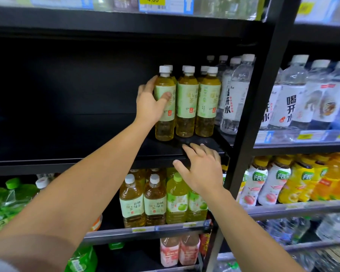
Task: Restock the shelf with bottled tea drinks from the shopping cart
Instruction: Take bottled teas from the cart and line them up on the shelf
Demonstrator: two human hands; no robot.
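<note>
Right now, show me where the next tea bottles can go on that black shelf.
Free: the black shelf left of the tea bottle that the left hand grips, and the strip along its front edge, where the right hand rests. Crowded: rightward, where tea rows meet the water bottles.

bright even store light — dark shelf recess (67,85), blurred, warped frame edges

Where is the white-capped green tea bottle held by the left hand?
On the black shelf, the leftmost front green tea bottle, gripped by the left hand.
</note>
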